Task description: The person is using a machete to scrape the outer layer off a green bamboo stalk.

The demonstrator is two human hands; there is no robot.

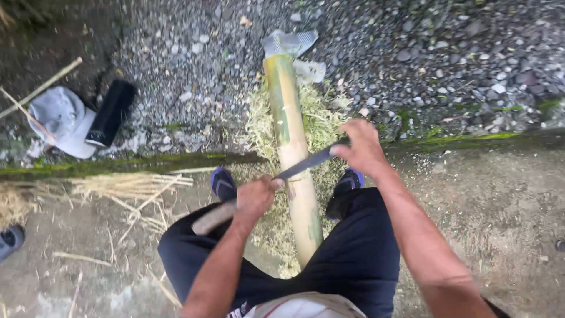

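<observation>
We see a gravel ground (447,53) up top and a bare concrete slab (500,224) below, with a mossy green edge (118,165) between them. We look down at a person in dark shorts (353,259) sitting over a long bamboo pole (291,147). The pole runs between the legs, from the lap out onto the gravel. It is green and pale yellow. Its far end rests on a gray scrap (288,42). A pile of shavings (318,118) lies under and beside the pole.

A knife (276,179) lies across the pole, touching it. The left hand (254,197) is closed tight around the wooden handle (215,217). The right hand (360,144) pinches the far tip of the blade (309,162). Both hands hold the knife, one at each end.

Two blue shoes (223,184) sit on each side of the pole. Thin bamboo strips (132,185) lie on the slab to the left. Farther left we see a gray cap (63,121) with a black bottle (110,113) just beside it. Another shoe (10,240) peeks in at the left edge.
</observation>
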